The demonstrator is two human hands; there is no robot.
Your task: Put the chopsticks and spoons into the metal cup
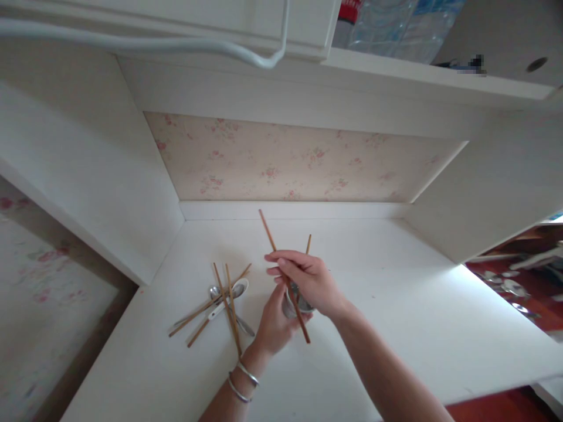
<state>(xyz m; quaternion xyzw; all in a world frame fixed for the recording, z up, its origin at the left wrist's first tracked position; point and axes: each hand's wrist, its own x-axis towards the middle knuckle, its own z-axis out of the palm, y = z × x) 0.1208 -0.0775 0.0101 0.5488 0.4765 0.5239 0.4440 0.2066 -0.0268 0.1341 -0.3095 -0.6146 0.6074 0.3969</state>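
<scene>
My right hand point(310, 281) pinches a brown wooden chopstick point(266, 225), which slants over the mouth of a small grey cup point(307, 305). Around the cup's left side and base, my left hand point(278, 322) is closed, with bracelets on its wrist. Another chopstick point(309, 242) rises behind my right hand; its lower end is hidden. To the left of my hands lies a loose crossed pile of several chopsticks point(228, 317), a white-handled spoon point(219, 309) and metal spoons point(245, 326). My fingers cover much of the cup.
The pile and cup are on a white desktop point(387, 328) between side panels, with floral wallpaper point(285, 158) behind. Overhead, a shelf point(431, 73) holds clear plastic bottles point(391, 26). A white cable point(176, 44) hangs across the upper left.
</scene>
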